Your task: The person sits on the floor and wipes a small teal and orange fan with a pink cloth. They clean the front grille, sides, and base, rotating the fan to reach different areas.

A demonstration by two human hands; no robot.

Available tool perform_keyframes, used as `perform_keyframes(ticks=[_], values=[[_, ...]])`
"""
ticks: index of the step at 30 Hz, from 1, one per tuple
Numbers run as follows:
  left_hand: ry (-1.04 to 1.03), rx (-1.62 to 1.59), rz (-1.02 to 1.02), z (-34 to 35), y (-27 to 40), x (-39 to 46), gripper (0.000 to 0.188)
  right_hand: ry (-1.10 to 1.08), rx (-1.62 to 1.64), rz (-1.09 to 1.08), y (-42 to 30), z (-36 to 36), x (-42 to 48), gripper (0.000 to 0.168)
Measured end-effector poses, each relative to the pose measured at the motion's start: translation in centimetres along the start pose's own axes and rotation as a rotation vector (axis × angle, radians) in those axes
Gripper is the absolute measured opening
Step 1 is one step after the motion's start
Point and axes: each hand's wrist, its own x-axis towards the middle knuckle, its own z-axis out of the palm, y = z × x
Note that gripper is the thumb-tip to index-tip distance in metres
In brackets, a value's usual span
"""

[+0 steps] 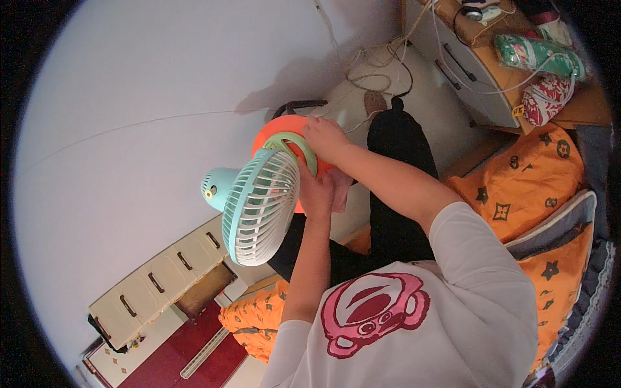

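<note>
A small electric fan, with a white front grille [267, 208] and a light blue motor housing [220, 186], stands before me, its green base ring [308, 153] against an orange disc [271, 127]. My left hand [318, 189] is at the green ring, its thumb along the inner side and its other fingers partly hidden. A piece of pink cloth [343, 190] hangs beside that hand. Above it, my right hand [327, 138] has its fingers bent together on the orange disc near the ring; whether they grip anything is not visible. Dark bent tubing [303, 104] shows behind the disc.
Loose cables [371, 82] lie on the floor by the wall. A cabinet [478, 72] bearing a green patterned package [538, 56] stands upper right. Orange patterned bedding [514, 194] lies at right. Drawers with dark handles [155, 281] are lower left. My black-trousered legs [400, 145] extend forward.
</note>
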Motion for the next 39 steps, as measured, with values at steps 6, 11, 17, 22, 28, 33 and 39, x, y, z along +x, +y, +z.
perform_keyframes(ticks=[6,11,17,22,28,33,39], values=[[0.030,0.182,-0.076,1.0,-0.3,2.7,0.060,0.014,-0.080,-0.004,-0.2,-0.1,0.3,0.018],[0.013,0.149,-0.012,0.3,0.1,2.5,0.046,0.102,-0.043,0.139,0.0,0.2,2.0,0.016],[-0.021,0.152,0.064,1.7,-2.6,1.3,0.049,0.176,0.230,0.259,-0.4,-0.2,4.1,0.013],[0.161,0.305,0.254,3.0,-4.1,1.3,0.040,0.404,0.459,0.109,-0.7,-1.7,4.0,0.019],[0.226,0.302,0.334,1.4,-3.3,0.0,0.035,0.345,0.626,0.084,0.3,-1.2,1.4,0.024],[0.180,-0.019,0.235,-0.6,-2.1,-3.7,0.034,0.294,0.607,0.152,-0.9,-4.2,-3.5,0.020],[0.112,-0.553,0.163,-3.7,-1.2,-9.4,0.031,0.177,0.805,0.184,-5.2,-6.8,-15.1,0.030]])
